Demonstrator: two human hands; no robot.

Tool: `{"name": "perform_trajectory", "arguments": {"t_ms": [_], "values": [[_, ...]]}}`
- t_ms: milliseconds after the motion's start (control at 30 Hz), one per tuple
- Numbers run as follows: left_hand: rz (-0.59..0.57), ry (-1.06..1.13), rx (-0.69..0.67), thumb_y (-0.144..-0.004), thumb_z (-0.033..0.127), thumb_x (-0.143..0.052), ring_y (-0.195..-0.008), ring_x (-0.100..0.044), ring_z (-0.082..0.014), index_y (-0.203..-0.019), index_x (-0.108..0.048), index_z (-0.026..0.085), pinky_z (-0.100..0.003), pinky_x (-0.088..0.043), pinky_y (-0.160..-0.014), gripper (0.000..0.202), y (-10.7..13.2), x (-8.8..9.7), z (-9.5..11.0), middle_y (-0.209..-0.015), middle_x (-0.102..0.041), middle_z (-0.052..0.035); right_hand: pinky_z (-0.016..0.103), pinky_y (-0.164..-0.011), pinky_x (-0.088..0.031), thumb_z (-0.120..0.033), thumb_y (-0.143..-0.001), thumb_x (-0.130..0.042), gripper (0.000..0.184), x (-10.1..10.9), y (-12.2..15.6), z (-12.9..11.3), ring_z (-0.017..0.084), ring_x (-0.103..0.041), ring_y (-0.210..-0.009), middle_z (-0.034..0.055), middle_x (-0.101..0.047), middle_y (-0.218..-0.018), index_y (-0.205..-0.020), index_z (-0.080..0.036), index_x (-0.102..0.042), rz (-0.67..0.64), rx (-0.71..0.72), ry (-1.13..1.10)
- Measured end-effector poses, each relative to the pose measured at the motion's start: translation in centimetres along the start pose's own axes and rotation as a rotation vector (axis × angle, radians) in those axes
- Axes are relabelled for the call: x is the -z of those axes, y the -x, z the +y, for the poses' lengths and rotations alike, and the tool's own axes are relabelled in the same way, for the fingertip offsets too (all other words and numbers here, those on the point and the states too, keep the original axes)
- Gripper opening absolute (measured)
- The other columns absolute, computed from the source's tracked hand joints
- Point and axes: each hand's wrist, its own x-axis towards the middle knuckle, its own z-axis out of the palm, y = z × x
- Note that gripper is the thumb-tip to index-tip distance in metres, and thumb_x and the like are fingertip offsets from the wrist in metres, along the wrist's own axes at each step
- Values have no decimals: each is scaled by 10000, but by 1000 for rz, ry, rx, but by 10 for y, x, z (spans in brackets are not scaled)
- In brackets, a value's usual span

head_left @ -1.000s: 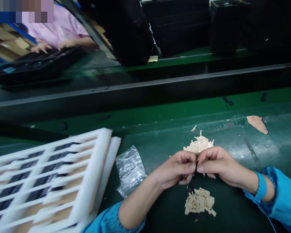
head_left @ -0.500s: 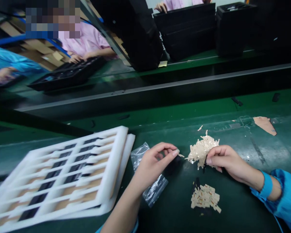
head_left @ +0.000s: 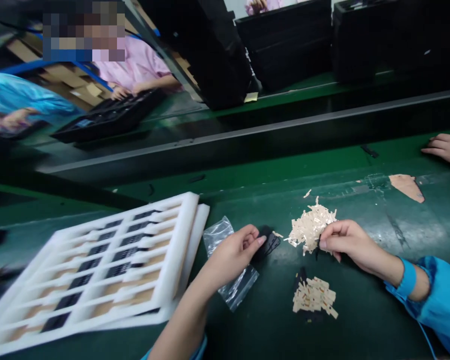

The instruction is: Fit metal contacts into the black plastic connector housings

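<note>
My left hand (head_left: 238, 252) is closed in a pinch beside a small heap of thin black pieces (head_left: 267, 244); whatever its fingertips hold, if anything, is hidden. One beige sliver (head_left: 277, 234) lies at the far edge of those black pieces. My right hand (head_left: 347, 242) is closed at the right side of a pile of small beige pieces (head_left: 309, 226). A small black strip (head_left: 317, 251) pokes out below its fingertips. Nearer to me is a second heap of beige pieces (head_left: 315, 296) with some dark pieces beside it.
Left, white foam trays (head_left: 86, 257) are stacked, with black parts in several slots. A clear plastic bag (head_left: 240, 290) lies partly under my left forearm. A torn brown scrap (head_left: 407, 187) is on the bench. Another person's hand (head_left: 446, 149) rests at the right; co-workers sit opposite.
My left hand has drawn back a little to the left, and the beige sliver at its fingertips is now apart from them. My right hand stays by the pile. Another person's hand has appeared at right.
</note>
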Motion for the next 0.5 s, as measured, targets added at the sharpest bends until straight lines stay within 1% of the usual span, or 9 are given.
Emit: {"name": "perform_trajectory", "arguments": {"t_ms": [67, 133, 167, 200, 233, 300, 367, 500], "values": [[58, 24, -15, -970, 453, -529, -651, -575, -197, -905, -525, 235, -313, -404, -653, 227, 3, -6, 8, -685, -606, 31, 220, -443, -336, -299, -632, -833, 145, -1, -1, 2, 76, -479, -437, -2, -669, -582, -678, -171, -780, 3, 0, -4], [57, 152, -50, -1017, 462, -475, -716, -602, -186, -1015, -514, 240, -308, -445, -705, 226, 6, -18, 21, -794, -645, 18, 219, -447, -339, -300, -641, -847, 150, -3, 0, 2, 78, -486, -447, -4, -667, -575, -685, -171, -783, 6, 8, 6], [2, 355, -74, -1021, 465, -499, -713, -584, -172, -1029, -519, 236, -293, -449, -698, 230, 8, -27, 28, -794, -621, 21, 217, -450, -340, -300, -648, -853, 151, -4, 0, 2, 79, -486, -453, -5, -666, -573, -690, -171, -786, 0, 9, 13], [-105, 575, -82, -1008, 482, -545, -668, -536, -155, -1009, -522, 232, -274, -435, -661, 252, 8, -36, 35, -742, -564, 40, 216, -452, -341, -300, -654, -858, 152, -6, 1, 1, 78, -484, -458, -8, -662, -566, -690, -170, -788, -13, 6, 17], [-167, 654, -83, -998, 515, -559, -615, -495, -139, -1002, -517, 231, -256, -419, -606, 287, 8, -46, 42, -705, -517, 56, 215, -455, -344, -300, -659, -863, 153, -7, 3, 0, 78, -481, -464, -11, -659, -562, -691, -170, -789, -32, 0, 16], [-266, 752, -73, -975, 560, -596, -544, -416, -115, -1010, -526, 222, -228, -361, -522, 347, 6, -62, 51, -655, -452, 76, 215, -462, -357, -306, -667, -871, 159, -10, 5, -2, 81, -480, -476, -18, -655, -564, -690, -172, -789, -70, -17, -11], [-328, 800, -58, -948, 594, -636, -509, -354, -93, -1017, -534, 212, -207, -307, -474, 402, 4, -72, 53, -640, -407, 90, 217, -470, -369, -311, -668, -882, 168, -11, 7, -4, 84, -487, -488, -25, -651, -565, -685, -177, -783, -87, -24, -44], [-405, 877, -25, -884, 605, -742, -479, -296, -54, -1025, -543, 202, -184, -250, -437, 471, 4, -77, 51, -664, -388, 103, 221, -479, -366, -300, -670, -888, 157, -12, 7, -4, 85, -491, -497, -29, -653, -574, -692, -186, -782, -93, -30, -72]]}}
